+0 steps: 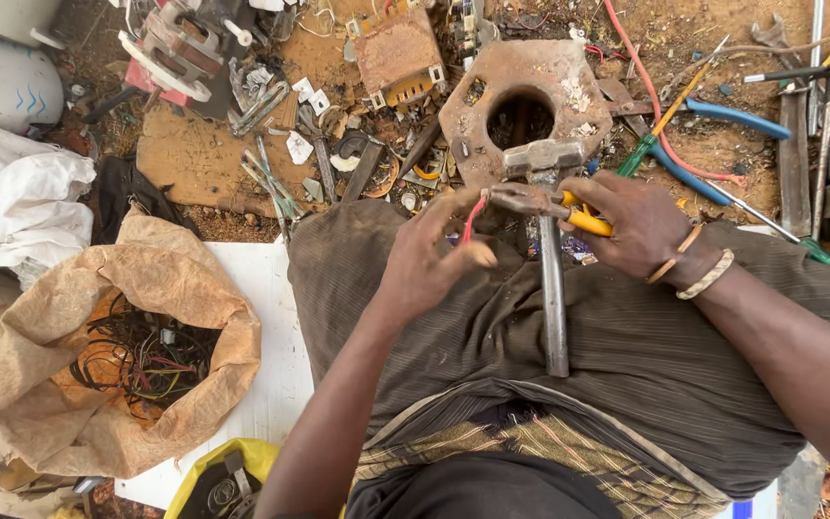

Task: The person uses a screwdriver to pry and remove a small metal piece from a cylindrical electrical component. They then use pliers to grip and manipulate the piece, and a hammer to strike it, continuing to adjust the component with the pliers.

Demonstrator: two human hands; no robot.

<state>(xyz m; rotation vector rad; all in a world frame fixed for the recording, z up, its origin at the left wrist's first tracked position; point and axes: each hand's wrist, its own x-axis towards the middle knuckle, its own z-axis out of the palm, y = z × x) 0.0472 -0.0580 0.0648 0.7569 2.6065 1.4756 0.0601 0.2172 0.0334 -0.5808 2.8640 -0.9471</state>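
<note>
Scrap-littered ground — hands grip pliers, apparently pinching red wire.

Just behind the dull grey steel hammer lies a rough, rusty metal block. The pliers have worn metal jaws and glossy yellow plastic grips. Left of the hammer, a crumpled matt paper sack.
</note>
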